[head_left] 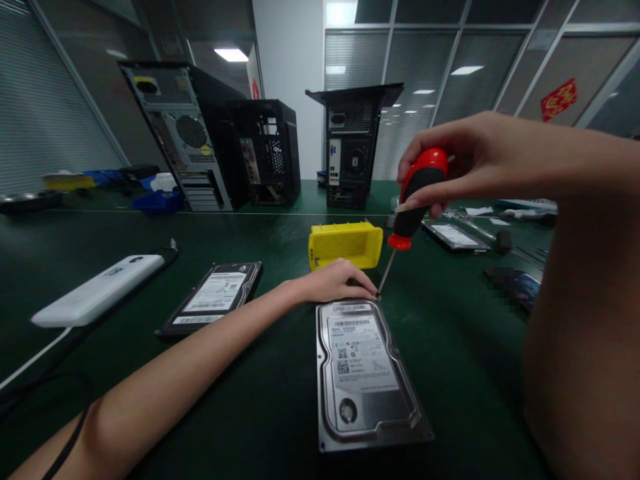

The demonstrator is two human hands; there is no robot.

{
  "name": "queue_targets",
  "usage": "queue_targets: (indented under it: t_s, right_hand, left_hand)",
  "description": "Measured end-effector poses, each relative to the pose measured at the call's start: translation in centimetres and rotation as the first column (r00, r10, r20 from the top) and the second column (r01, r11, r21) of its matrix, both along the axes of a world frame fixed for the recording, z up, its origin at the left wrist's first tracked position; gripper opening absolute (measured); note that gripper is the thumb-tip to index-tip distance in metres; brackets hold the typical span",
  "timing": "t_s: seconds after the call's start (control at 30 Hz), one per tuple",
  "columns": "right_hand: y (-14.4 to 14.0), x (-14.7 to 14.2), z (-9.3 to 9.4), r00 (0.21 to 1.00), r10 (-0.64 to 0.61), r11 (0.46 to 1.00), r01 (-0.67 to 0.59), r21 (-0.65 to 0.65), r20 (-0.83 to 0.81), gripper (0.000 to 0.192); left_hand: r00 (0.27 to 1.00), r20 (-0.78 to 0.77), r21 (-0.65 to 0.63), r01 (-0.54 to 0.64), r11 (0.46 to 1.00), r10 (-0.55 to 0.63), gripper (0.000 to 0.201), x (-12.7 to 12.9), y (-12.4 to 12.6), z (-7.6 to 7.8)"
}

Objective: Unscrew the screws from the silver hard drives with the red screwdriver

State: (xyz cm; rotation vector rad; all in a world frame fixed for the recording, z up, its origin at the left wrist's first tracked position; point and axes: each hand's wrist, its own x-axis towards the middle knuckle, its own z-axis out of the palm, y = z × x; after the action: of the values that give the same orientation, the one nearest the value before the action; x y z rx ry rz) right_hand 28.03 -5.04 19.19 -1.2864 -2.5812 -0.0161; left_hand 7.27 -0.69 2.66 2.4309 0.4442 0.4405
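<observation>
A silver hard drive with a white label lies flat on the green table in front of me. My right hand is wrapped round the red and black handle of a screwdriver, which slants down so that its tip meets the drive's far right corner. At that same corner my left hand rests along the far edge, thumb and forefinger closed together by the tip. Whatever may be between those fingertips is too small to make out. Just behind the left hand, a yellow plastic bin lies with its opening towards me.
To the left are a second hard drive and a white power strip with a cable. Computer cases stand at the back, one more in the middle. Another drive and tools lie on the right.
</observation>
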Motion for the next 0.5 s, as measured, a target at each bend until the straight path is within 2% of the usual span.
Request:
queue_targets:
  t_s: [0.33,0.5]
  right_hand:
    - [-0.12,-0.69,0.05,0.997,0.063,0.996,-0.066,0.062,0.048,0.041]
    - [-0.04,-0.7,0.04,0.996,0.068,0.996,-0.07,0.051,0.05,0.037]
  left_hand:
    - [1.0,-0.003,0.029,0.009,1.0,-0.009,0.019,-0.06,0.11,-0.06]
    - [0.999,0.016,0.068,-0.043,0.997,0.042,0.018,0.34,-0.18,-0.2]
